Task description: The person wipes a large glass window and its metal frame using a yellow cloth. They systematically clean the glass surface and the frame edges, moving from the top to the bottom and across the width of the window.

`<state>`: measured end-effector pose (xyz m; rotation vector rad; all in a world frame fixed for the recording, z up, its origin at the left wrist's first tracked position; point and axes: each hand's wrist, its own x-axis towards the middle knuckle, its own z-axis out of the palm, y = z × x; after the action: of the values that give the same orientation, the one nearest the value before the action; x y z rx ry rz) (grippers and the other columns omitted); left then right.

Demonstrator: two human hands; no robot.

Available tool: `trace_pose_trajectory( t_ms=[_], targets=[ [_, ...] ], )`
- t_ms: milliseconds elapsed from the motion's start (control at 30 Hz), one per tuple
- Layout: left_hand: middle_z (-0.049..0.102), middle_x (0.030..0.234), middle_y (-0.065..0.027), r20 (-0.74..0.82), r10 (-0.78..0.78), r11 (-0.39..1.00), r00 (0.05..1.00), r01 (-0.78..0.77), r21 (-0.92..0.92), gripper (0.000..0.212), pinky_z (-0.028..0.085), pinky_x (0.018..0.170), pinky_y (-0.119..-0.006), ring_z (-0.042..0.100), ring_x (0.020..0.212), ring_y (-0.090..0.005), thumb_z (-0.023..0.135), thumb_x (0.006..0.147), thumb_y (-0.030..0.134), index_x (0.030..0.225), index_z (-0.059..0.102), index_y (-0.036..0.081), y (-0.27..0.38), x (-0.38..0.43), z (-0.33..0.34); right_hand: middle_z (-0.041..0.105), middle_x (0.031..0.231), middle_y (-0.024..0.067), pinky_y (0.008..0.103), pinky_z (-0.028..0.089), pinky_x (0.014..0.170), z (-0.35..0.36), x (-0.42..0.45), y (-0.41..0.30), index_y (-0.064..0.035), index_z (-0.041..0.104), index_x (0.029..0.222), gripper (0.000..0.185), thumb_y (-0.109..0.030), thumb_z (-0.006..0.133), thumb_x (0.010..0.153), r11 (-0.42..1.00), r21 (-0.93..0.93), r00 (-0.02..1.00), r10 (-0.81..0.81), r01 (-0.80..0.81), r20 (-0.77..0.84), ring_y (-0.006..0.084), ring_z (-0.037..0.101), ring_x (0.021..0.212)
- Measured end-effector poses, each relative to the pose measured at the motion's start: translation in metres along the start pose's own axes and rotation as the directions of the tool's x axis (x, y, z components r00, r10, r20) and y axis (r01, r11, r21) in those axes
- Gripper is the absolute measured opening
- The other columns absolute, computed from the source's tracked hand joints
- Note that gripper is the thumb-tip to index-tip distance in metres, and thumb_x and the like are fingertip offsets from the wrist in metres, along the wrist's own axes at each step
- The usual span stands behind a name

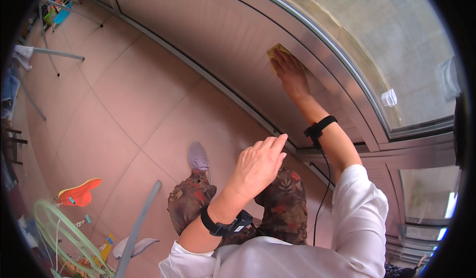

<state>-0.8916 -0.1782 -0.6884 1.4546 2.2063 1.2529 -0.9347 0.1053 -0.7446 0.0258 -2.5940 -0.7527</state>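
Note:
My right hand [292,73] lies flat over a folded yellow cloth [279,48], pressing it against the lower metal panel [223,36] of a framed glazed wall. The fingers cover much of the cloth. Lower in the view, my left hand [258,164] hovers in front of my knees with nothing in it. Its back faces up, its fingers are loosely extended, and it appears apart from the panel. A black strap with a small device [234,224] sits on the left forearm, and another black strap [320,127] is on the right.
Above the panel runs a metal window frame [357,73] with glass. A black cable [322,200] hangs from the right strap. At left stand grey metal rack legs [59,53]. Near my left side are a green plastic hanger with clips [44,205], an orange insole [80,193] and a grey bar [139,226].

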Motion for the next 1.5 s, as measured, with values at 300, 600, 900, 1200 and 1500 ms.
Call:
trace_pose_trajectory(
  t_ms=[300,600,900,1200,1500],
  targets=[
    [0.06,0.103,-0.0091,0.036,-0.034,0.999,0.999,0.032,0.044,0.037,0.051,0.071,-0.04,0.061,0.086,-0.0289,0.059,0.085,0.019,0.119,0.051,0.007,-0.003,-0.003,0.003,0.043,0.137,0.0064,0.0361,0.028,0.108,0.034,-0.008,-0.031,-0.0101,0.053,0.122,0.043,-0.013,0.051,0.079,0.999,0.005,0.99,0.049,-0.05,0.13,0.0202,0.036,0.13],
    [0.06,0.104,-0.0095,0.053,-0.036,0.998,0.998,0.033,0.051,0.038,0.051,0.071,-0.04,0.061,0.086,-0.0288,0.059,0.085,0.019,0.12,0.05,0.006,-0.001,0.003,0.002,0.041,0.138,0.0083,0.0365,0.028,0.107,0.043,0.007,-0.026,-0.0073,0.052,0.122,0.043,-0.014,0.05,0.079,0.995,-0.101,0.995,0.017,-0.007,0.099,0.0212,0.035,0.13],
    [0.06,0.105,-0.0096,0.049,-0.052,0.997,0.997,0.05,0.057,0.037,0.051,0.072,-0.04,0.061,0.087,-0.0295,0.059,0.085,0.019,0.119,0.051,0.007,-0.003,0.0,0.002,0.044,0.136,0.0087,0.0348,0.031,0.106,0.015,0.029,-0.019,-0.0066,0.052,0.122,0.044,-0.008,0.05,0.078,0.995,0.033,0.996,0.092,-0.092,-0.002,0.0217,0.039,0.127],
    [0.061,0.104,-0.0088,0.065,-0.045,0.996,0.997,0.039,0.083,0.037,0.051,0.073,-0.042,0.061,0.091,-0.0297,0.058,0.086,0.02,0.12,0.05,0.011,-0.006,0.004,0.0,0.048,0.132,0.0079,0.0354,0.03,0.105,0.007,-0.039,-0.008,-0.0061,0.054,0.119,0.043,-0.012,0.05,0.077,0.983,0.178,0.993,0.024,-0.045,0.119,0.0214,0.039,0.127],
    [0.061,0.099,-0.0106,0.144,-0.016,0.975,0.989,-0.017,0.223,0.038,0.051,0.071,-0.041,0.061,0.087,-0.0297,0.059,0.085,0.02,0.119,0.051,0.008,-0.007,0.002,0.009,0.039,0.141,0.0043,0.0365,0.028,0.106,-0.093,-0.172,0.038,-0.0111,0.048,0.13,0.054,-0.004,0.049,0.076,0.981,0.008,0.931,0.181,-0.193,0.317,0.0199,0.035,0.131]
  ],
)
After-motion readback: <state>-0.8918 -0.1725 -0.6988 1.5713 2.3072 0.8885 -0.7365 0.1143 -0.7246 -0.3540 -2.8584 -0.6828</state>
